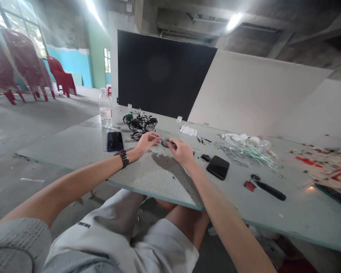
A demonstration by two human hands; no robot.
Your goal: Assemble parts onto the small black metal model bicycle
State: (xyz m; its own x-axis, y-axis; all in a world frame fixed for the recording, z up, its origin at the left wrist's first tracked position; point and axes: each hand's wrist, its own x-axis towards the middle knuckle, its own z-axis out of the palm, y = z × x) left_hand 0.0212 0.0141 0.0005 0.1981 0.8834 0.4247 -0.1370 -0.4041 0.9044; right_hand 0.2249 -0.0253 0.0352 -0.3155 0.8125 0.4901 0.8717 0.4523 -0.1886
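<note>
Near the middle of the table, my right hand (182, 150) pinches a small dark model bicycle wheel (164, 143) between thumb and fingers. My left hand (148, 142) faces it from the other side, its fingertips pinched together close to the wheel. Whatever sits in the left fingertips is too small to make out. Just behind and left of my left hand stand several miniature bicycles (138, 124), mostly black with one green part showing. One of them is partly hidden by that hand.
A phone (115, 141) and a water bottle (105, 110) stand at the left. To the right lie a dark phone (218, 167), a black-handled tool (270, 190), plastic sprues with bags (248, 149) and a paper slip (188, 131). A black panel (161, 74) rises behind the table.
</note>
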